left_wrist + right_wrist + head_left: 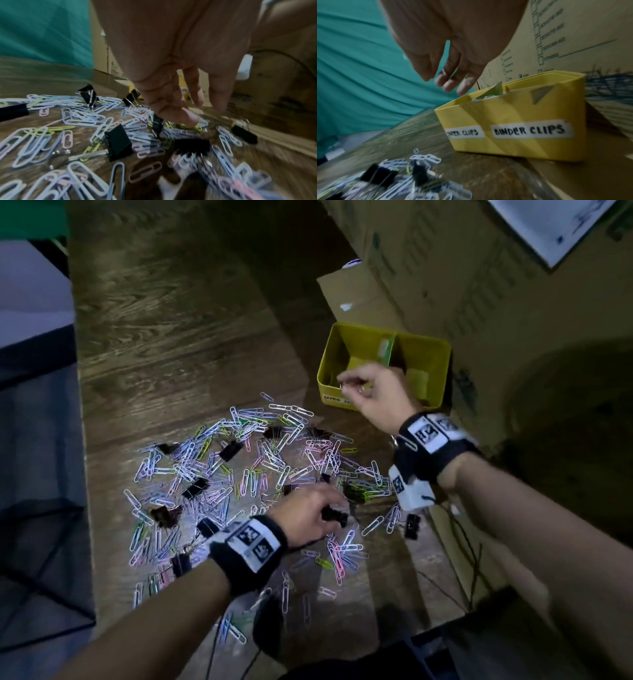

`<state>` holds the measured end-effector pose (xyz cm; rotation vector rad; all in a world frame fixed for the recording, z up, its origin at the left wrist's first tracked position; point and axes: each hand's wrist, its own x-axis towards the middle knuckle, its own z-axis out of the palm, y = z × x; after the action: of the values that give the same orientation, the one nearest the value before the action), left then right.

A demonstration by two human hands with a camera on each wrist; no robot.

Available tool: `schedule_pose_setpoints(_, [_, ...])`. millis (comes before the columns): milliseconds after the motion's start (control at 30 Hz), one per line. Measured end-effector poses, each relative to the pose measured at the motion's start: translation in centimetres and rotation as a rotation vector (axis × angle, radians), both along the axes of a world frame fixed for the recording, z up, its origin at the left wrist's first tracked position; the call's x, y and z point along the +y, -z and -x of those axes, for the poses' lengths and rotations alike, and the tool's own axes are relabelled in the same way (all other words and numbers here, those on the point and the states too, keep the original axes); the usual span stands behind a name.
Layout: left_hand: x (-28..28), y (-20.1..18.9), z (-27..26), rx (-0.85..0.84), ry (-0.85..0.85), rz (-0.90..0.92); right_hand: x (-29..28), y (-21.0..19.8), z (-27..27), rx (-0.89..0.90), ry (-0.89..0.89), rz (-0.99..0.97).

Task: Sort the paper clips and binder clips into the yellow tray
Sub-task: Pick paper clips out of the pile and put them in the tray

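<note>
A spread of coloured paper clips (260,467) and black binder clips (231,450) covers the wooden table. The yellow tray (424,344) stands at the pile's far right; its front wall (522,146) carries the labels "PAPER CLIPS" on the left and "BINDER CLIPS" on the right. My right hand (349,385) hovers over the tray's left compartment; in the right wrist view its fingers (450,83) hang loose and hold nothing. My left hand (329,505) is low over the pile beside a binder clip (334,515). Its fingers (188,119) are relaxed and touch paper clips (82,117).
Tall cardboard boxes (479,285) wall off the right side behind the tray, with a smaller box (352,292) at the tray's far side. Teal cloth (359,67) lies beyond the table. The table's left edge (77,405) drops off. Cables (455,535) run at lower right.
</note>
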<state>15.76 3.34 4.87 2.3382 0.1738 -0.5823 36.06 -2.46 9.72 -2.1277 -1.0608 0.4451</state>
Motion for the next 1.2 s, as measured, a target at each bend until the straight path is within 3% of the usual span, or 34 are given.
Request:
schedule_pose_setpoints(133, [-2.0,2.5,0.3,0.008,0.128,-0.214,-3.8,3.0,3.8,-0.131,-0.195,0.205])
schedule_pose_setpoints(333, [-0.1,3.3,0.0,-0.087,0.121,-0.195,-9.5,7.3,8.4,-0.091,-0.089,0.752])
schedule_pose_setpoints(433, [1.7,2.8,0.1,-0.043,0.1,-0.284,-11.1,7.9,10.3,-0.173,-0.004,0.686])
schedule_pose_setpoints(533, [2.6,2.2,0.2,0.077,0.123,-0.527,-12.8,8.4,11.2,-0.172,0.092,0.662])
schedule_pose_setpoints(600, [2.0,1.2,-0.3,0.003,0.119,-0.648,-14.2,8.6,11.6,-0.155,0.099,0.669])
schedule_pose_setpoints(733, [-1.6,-1.4,-3.5,-0.247,0.089,-0.498,-15.9,8.7,11.8,-0.086,0.116,0.598])
schedule_pose_setpoints(867, [-4.9,0.0,-7.8,-0.075,0.237,-0.368,-17.0,9.1,11.6,-0.125,0.187,0.58])
schedule_pose_setpoints(1000, [-6.1,3.0,-8.9,0.128,0.323,-0.426,-17.9,9.3,11.3,-0.148,0.242,0.606])
schedule_pose_setpoints(1100, [-6.6,4.4,-7.0,0.09,0.335,-0.479,-17.8,8.9,11.5,-0.19,0.198,0.49])
schedule_pose_setpoints(1200, [-6.6,4.8,-3.6,-0.054,0.366,-0.474,-16.8,8.7,12.9,-0.196,0.117,0.371])
